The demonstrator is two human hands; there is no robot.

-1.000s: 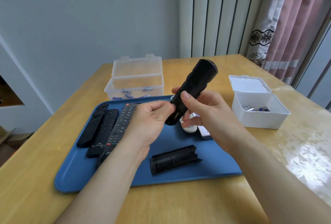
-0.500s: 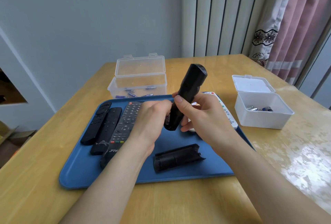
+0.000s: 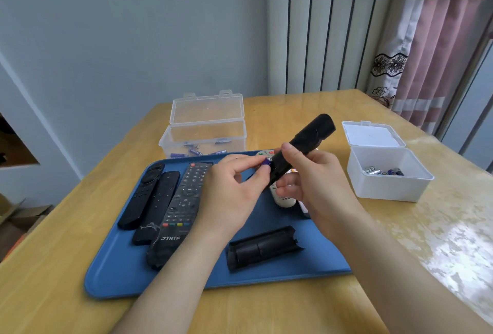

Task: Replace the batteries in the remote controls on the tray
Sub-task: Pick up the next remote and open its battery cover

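The right grip (image 3: pixel 317 181) wraps the remote (image 3: pixel 306 141); the left grip (image 3: pixel 229 195) pinches a battery (image 3: pixel 267 162) just beside it, above the tray (image 3: pixel 120 275).

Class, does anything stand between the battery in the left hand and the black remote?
Nothing visible does. The left hand pinches the purple battery right at the black remote, held by the right hand; its cover lies off on the tray.

Table (image 3: pixel 266 312): yellow wood, varnished, glossy, with glare at the right.
Tray (image 3: pixel 112 275): blue plastic, smooth, satin.
Held remote (image 3: pixel 312 136): black plastic, matt.
Battery cover (image 3: pixel 261 249): black plastic, slight sheen.
Clear box (image 3: pixel 208 117): transparent plastic, glossy.
White box (image 3: pixel 386 187): frosted plastic.
Battery (image 3: pixel 266 161): purple glossy wrap, metal end.
Curtain (image 3: pixel 440 53): pink cloth.
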